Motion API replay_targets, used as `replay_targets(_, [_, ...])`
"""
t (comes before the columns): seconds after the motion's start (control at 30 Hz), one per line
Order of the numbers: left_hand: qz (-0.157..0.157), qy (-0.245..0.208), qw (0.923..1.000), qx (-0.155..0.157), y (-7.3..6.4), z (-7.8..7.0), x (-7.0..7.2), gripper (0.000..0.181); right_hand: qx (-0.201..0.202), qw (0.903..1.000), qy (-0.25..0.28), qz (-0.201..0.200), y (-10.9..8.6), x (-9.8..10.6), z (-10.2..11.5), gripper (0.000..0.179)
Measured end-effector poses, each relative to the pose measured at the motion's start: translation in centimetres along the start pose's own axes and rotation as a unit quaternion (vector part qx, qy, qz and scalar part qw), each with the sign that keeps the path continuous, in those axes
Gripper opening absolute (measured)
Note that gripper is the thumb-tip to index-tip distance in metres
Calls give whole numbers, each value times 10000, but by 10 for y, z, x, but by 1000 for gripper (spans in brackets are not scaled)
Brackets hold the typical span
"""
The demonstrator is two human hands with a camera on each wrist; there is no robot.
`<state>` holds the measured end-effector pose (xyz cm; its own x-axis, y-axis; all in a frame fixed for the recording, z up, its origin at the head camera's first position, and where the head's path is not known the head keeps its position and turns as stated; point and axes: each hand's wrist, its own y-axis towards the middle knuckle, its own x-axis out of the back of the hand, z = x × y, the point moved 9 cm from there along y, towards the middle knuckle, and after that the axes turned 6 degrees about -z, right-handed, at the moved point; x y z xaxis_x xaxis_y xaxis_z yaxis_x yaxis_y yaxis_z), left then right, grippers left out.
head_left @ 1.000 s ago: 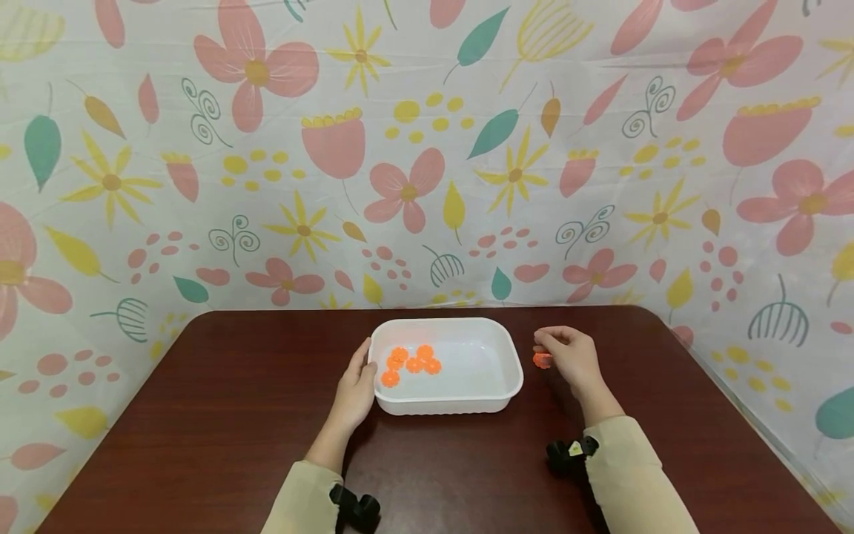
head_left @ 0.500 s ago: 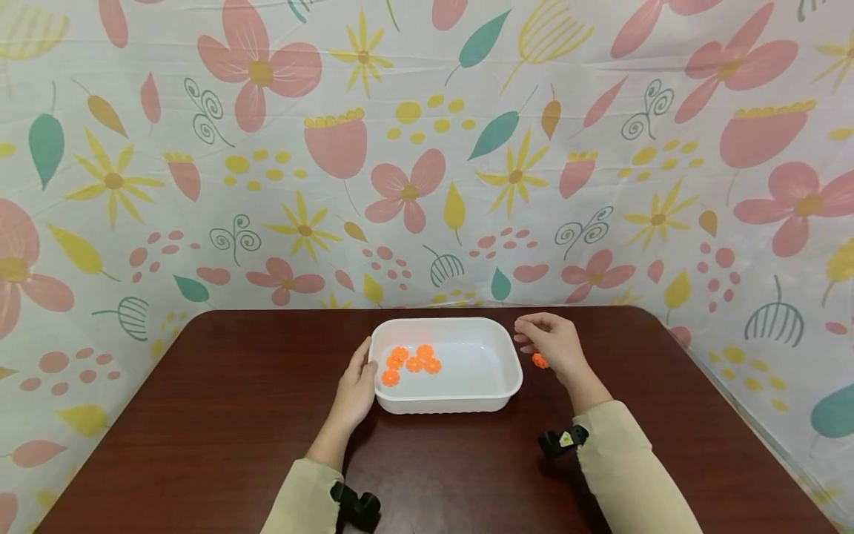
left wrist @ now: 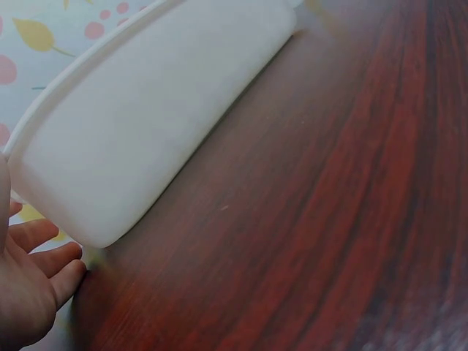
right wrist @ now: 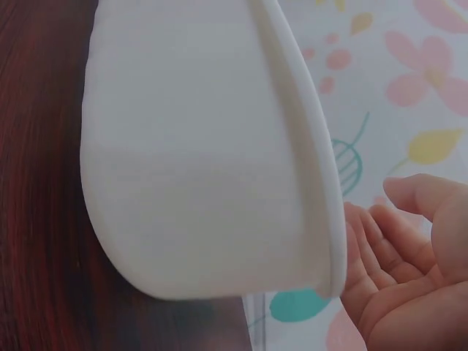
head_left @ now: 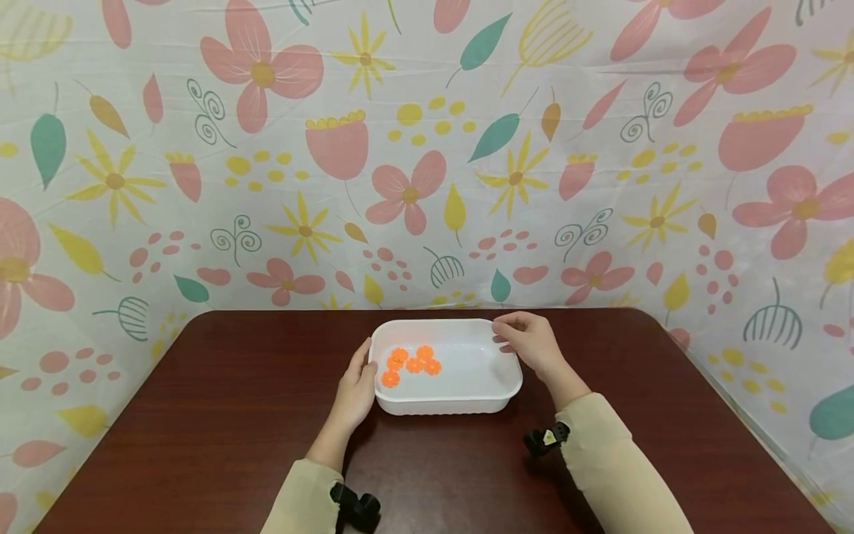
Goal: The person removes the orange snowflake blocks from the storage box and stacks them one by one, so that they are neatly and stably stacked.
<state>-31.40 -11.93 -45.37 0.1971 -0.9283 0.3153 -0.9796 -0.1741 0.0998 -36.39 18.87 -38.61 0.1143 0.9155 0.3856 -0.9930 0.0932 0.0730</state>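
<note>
See the smooth white basin, round-cornered and lip-rimmed, near the far edge of the dark, wood-grained tabletop! Look at those bright orange discs, scalloped like flowers, clustered in its left half. Grips its left end with the left hand; holds the right hand at its far right corner, thumb and fingers close together, cannot tell whether pinching anything.

On table, nr far edge: tray; in tray, L half: pcs, one nr L front corner; against tray's L end: L hand; at tray's R rear corner, contact unclear: R hand; behind table: cloth; before tray, L: L sleeve, w/ L cam on inner side; R: R sleeve, w/ R cam likewise.
</note>
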Motion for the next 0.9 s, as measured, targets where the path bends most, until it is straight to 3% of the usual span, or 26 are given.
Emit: replay_targets(0.9, [-22,-59,10000,69,0,-1,1,50,300,9979,-248,513,1,-64,13,24])
